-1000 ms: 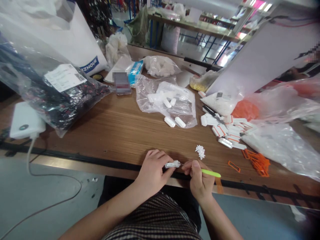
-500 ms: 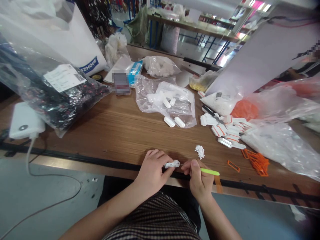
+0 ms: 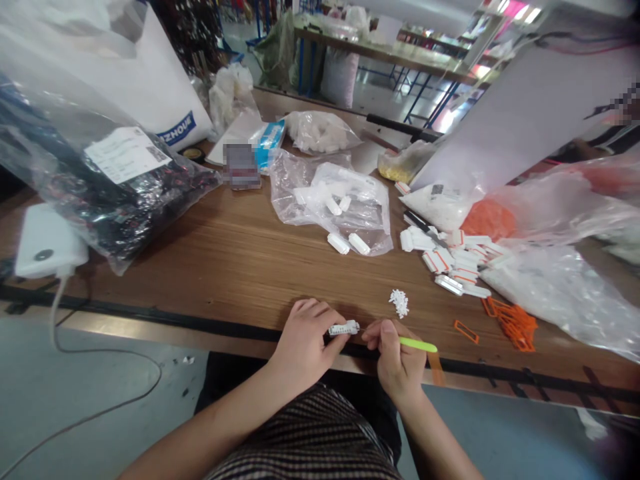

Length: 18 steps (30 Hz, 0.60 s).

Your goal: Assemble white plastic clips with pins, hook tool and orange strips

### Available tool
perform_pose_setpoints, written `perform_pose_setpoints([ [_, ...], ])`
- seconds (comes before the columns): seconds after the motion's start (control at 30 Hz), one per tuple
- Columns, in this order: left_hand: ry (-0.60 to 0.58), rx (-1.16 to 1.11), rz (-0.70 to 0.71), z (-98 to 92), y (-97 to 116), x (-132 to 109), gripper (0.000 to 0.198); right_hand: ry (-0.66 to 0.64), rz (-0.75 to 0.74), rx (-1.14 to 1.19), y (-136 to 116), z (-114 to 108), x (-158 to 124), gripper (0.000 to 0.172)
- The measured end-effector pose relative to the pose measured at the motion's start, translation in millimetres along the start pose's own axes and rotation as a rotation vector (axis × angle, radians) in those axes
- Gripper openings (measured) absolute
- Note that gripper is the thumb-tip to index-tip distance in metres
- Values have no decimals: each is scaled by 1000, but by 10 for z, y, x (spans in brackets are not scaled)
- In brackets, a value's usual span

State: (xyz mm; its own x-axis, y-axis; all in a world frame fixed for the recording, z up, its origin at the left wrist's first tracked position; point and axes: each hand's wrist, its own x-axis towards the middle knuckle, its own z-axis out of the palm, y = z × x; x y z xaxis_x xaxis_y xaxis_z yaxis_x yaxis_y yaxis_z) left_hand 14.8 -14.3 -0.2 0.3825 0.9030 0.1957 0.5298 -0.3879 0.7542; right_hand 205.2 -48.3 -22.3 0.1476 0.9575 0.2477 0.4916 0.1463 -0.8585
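White plastic connector (image 3: 344, 328), at the near counter (image 3: 240, 267) edge, pinched by its left end in the left hand (image 3: 305, 340), looks light, stiff and easily dropped, probably best gripped across its long sides, while the right hand (image 3: 397, 360) pinches a green pick (image 3: 419, 345) just right of it.

One small heap of white bits (image 3: 399, 303) is lying on the bench (image 3: 240, 267); just nearer than that heap, two grips are working, the left grip (image 3: 305, 343) pinching one white connector (image 3: 344, 328), the right grip (image 3: 397, 360) clasping one green-handled pick (image 3: 417, 344); beyond the heap, two loose white housings (image 3: 339, 243) are lying side by side, and two bagged housings (image 3: 333, 205) are showing inside one clear bag (image 3: 373, 207); right of the heap, one single orange frame (image 3: 466, 331) is lying apart from one orange pile (image 3: 513, 325), too tangled to count; far left of the heap, one white charger (image 3: 45, 243) is sitting.
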Motion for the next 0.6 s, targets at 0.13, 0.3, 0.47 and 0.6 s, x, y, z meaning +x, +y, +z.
perform_pose_setpoints([
  [0.13,1,-2,0,14,-7,-7,5,-28,-78,-70,-17,-12,22,45],
  [0.3,10,-3,-3,24,-13,-15,6,-51,-115,-70,-38,-9,33,43],
  [0.47,3,1,2,15,-14,-11,3,51,25,55,-26,2,-1,49],
  [0.6,1,-4,3,6,-9,-1,3,45,27,56,-19,6,-7,49],
])
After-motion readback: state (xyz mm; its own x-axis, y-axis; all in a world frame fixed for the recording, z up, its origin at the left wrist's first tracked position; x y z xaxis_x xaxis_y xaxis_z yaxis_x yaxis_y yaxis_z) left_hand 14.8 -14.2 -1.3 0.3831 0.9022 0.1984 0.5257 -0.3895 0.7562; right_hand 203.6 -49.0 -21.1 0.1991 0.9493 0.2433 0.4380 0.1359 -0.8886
